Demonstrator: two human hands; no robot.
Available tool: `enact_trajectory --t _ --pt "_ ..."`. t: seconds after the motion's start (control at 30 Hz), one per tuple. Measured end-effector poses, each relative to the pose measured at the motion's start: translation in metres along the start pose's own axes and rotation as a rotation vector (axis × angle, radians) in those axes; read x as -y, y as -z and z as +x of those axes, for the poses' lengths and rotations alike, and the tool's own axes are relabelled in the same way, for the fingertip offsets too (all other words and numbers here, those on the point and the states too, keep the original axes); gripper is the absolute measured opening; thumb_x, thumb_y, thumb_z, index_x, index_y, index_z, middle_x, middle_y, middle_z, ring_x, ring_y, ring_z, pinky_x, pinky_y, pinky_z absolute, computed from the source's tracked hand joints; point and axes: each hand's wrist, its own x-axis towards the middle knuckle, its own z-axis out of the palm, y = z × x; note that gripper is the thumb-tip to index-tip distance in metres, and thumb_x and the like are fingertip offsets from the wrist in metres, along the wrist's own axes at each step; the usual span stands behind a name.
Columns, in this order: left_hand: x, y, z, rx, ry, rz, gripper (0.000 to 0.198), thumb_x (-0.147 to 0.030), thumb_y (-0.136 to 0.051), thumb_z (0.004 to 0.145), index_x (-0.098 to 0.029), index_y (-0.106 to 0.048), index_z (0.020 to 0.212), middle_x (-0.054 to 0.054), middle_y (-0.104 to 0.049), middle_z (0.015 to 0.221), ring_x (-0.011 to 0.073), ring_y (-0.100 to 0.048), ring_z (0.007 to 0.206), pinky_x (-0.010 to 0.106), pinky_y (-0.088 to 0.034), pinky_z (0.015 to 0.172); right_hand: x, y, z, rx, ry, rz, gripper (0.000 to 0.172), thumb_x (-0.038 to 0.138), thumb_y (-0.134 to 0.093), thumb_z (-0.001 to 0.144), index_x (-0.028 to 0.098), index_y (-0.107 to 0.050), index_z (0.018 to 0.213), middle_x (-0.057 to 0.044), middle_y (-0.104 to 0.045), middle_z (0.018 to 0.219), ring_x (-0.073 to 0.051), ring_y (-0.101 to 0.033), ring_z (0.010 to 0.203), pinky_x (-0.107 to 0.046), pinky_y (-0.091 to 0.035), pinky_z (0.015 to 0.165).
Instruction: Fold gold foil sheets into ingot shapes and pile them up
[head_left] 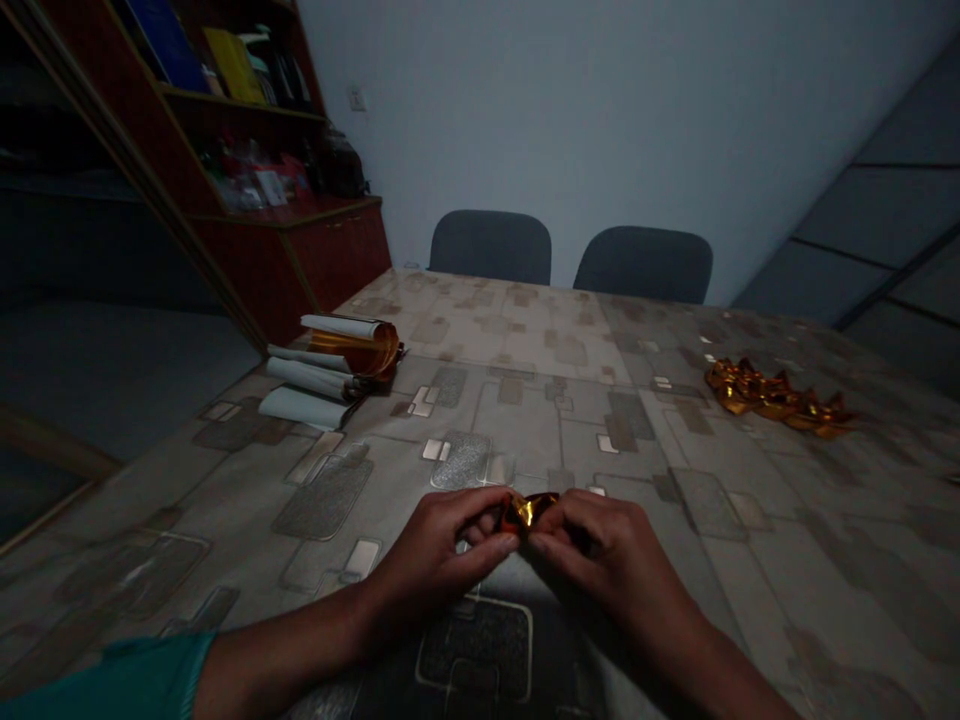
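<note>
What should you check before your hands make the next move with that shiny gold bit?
1. Grip of the left hand on the small shiny gold foil piece: ok.
2. Grip of the right hand on it: ok.
3. Piece lifted off the patterned grey table: cannot tell.
4. Row of crumpled gold foil shapes apart, at right: ok.
5. White-backed gold foil rolls apart, at left: ok.

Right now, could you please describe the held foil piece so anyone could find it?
Find the patterned table, then its near edge. The small gold foil piece is pinched between the left hand and right hand, unlike the gold pieces lying loose far right.
</note>
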Motion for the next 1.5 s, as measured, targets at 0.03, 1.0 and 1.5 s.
enact_trajectory --t 0.03,1.0,1.5 --pt "0.000 0.000 0.000 -0.003 -0.013 0.025 0.027 -0.029 -0.063 0.086 -0.015 -0.069 0.108 0.000 -0.060 0.075 0.0135 -0.052 0.067 0.023 -0.039 0.061 0.000 0.000 -0.001 0.015 0.007 -0.002 0.019 0.019 -0.060 0.085 0.020 -0.062 0.066 0.000 -0.062 0.064 -0.014 -0.057 0.060 -0.027 -0.039 0.057" --pt "0.001 0.002 0.000 0.136 0.146 -0.281 0.030 -0.039 -0.060 0.089 -0.014 -0.067 0.103 -0.001 -0.055 0.075 0.0119 -0.044 0.063 0.022 -0.028 0.055 -0.003 0.014 -0.001 -0.036 -0.131 0.151 0.010 0.026 -0.066 0.083 0.021 -0.061 0.091 0.003 -0.053 0.069 -0.015 -0.050 0.061 -0.027 -0.037 0.054" --pt "0.013 -0.007 0.005 0.006 0.409 -0.877 0.042 -0.039 -0.085 0.072 -0.015 -0.056 0.090 0.002 -0.067 0.070 0.0111 -0.062 0.061 0.022 -0.047 0.061 0.002 -0.014 0.000 -0.163 -0.060 0.113 0.009 0.022 -0.066 0.079 0.021 -0.057 0.082 0.001 -0.059 0.070 -0.014 -0.055 0.058 -0.026 -0.041 0.053"
